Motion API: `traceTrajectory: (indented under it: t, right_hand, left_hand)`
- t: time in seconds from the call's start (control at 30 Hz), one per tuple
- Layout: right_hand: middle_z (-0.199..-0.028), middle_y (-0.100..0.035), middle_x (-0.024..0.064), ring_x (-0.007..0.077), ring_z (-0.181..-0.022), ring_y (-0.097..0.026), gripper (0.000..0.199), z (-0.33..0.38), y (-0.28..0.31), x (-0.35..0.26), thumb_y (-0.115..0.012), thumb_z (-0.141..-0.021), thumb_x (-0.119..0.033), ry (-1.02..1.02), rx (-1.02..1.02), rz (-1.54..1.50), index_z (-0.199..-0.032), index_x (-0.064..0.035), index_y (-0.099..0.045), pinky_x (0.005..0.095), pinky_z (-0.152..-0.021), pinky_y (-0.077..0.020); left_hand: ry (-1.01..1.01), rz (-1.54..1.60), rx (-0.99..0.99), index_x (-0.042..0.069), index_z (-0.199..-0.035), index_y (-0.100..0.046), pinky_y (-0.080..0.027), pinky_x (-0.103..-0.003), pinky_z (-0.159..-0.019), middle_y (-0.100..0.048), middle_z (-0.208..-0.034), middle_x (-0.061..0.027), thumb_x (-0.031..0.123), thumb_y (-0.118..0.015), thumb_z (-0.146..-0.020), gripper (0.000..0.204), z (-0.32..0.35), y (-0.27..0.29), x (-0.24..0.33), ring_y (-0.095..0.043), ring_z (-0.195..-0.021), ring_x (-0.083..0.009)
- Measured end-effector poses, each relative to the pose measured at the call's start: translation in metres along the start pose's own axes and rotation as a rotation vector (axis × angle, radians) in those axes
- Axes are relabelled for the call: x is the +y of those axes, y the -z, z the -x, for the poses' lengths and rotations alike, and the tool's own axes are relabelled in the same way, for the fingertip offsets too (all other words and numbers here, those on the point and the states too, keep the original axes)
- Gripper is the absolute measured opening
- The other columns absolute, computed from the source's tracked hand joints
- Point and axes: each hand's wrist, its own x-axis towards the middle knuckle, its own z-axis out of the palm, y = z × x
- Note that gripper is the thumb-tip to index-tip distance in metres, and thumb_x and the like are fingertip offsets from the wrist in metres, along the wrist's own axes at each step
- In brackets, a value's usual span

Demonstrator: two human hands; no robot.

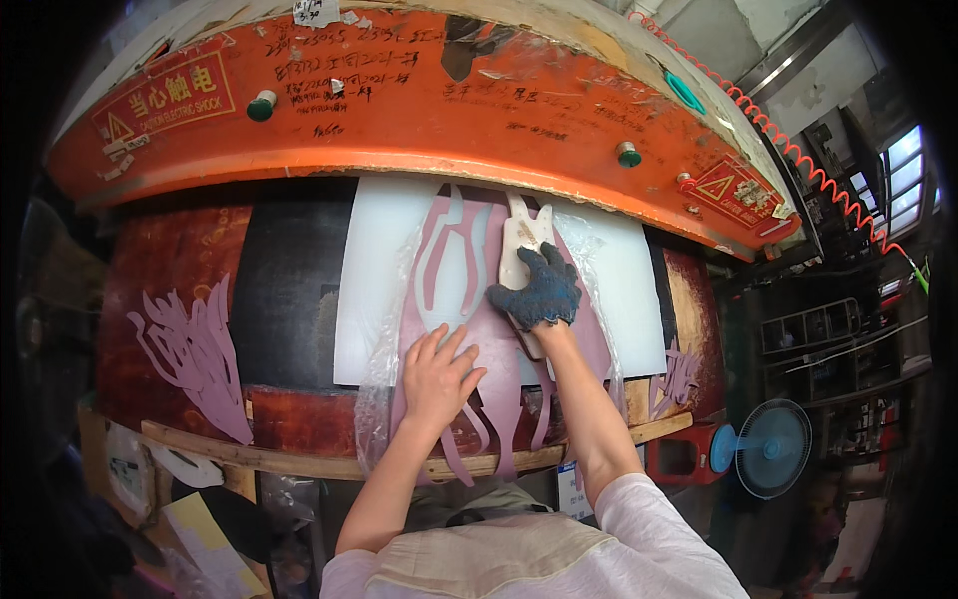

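a mauve sheet (469, 299) with cut-out shapes lies on a white cutting board (624, 290) under an orange press. the gloved right hand (537, 288) grips a pale cutting die (521, 240) whose long axis points away from the person. the bare left hand (436, 374), fingers spread, presses the sheet flat just below-left.

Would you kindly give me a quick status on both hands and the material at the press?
Left hand bare, flat on mauve sheet. Right hand, gloved, presses cream cutting die onto it. White board beneath. Nothing blocking.
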Motion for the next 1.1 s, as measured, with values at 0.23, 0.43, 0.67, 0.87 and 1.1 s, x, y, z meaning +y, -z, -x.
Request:
traceTrajectory:
  t: [0.23,0.43,0.67,0.87,1.1]
  right_hand:
    - [-0.143,-0.045,0.0138,0.0425,-0.127,-0.040,0.077,-0.011,0.002,-0.012,-0.078,-0.056,-0.050,-0.008,-0.008,0.006,-0.125,-0.0203,-0.062,0.0522,-0.100,-0.0390]
    - [-0.134,-0.052,0.0192,0.0380,-0.119,-0.050,0.076,-0.014,0.002,0.005,-0.078,-0.061,-0.052,0.077,-0.016,-0.002,-0.125,-0.0136,-0.061,0.0435,-0.099,-0.0426]
    - [-0.122,-0.062,0.0197,0.0294,-0.114,-0.058,0.059,-0.018,0.043,0.096,-0.061,-0.084,-0.043,-0.147,-0.147,-0.598,-0.124,0.0001,-0.059,0.0355,-0.097,-0.0446]
    - [-0.110,-0.067,0.0178,0.0302,-0.101,-0.063,0.043,0.059,0.035,0.144,-0.067,-0.082,-0.030,-0.186,0.045,-0.551,-0.114,-0.0014,-0.065,0.0370,-0.090,-0.0486]
    - [-0.111,-0.063,0.0182,0.0371,-0.097,-0.062,0.054,0.078,0.044,0.151,-0.068,-0.078,-0.045,-0.123,0.088,0.103,-0.119,-0.0100,-0.063,0.0476,-0.084,-0.0487]
  left_hand:
    - [0.004,-0.013,0.014,0.012,-0.097,-0.073,-0.039,-0.043,-0.100,-0.063,-0.121,-0.0069,0.031,-0.075,-0.072,0.031,-0.002,0.001,0.001,-0.052,-0.119,-0.0280]
    - [0.000,-0.001,0.032,0.013,-0.096,-0.073,-0.040,-0.043,-0.097,-0.063,-0.121,-0.0059,0.028,-0.076,-0.071,0.029,-0.002,-0.002,0.001,-0.053,-0.119,-0.0290]
    - [0.020,-0.037,-0.012,0.011,-0.096,-0.073,-0.038,-0.043,-0.100,-0.063,-0.121,-0.0068,0.028,-0.075,-0.073,0.029,-0.002,-0.003,0.002,-0.052,-0.119,-0.0289]
    - [-0.003,-0.076,-0.062,0.012,-0.098,-0.072,-0.038,-0.043,-0.099,-0.062,-0.124,-0.0057,0.028,-0.074,-0.074,0.029,-0.003,-0.001,0.003,-0.052,-0.121,-0.0293]
    - [-0.018,-0.097,-0.098,0.009,-0.102,-0.070,-0.038,-0.047,-0.099,-0.061,-0.125,-0.0101,0.023,-0.073,-0.074,0.031,0.004,-0.003,0.018,-0.050,-0.121,-0.0331]
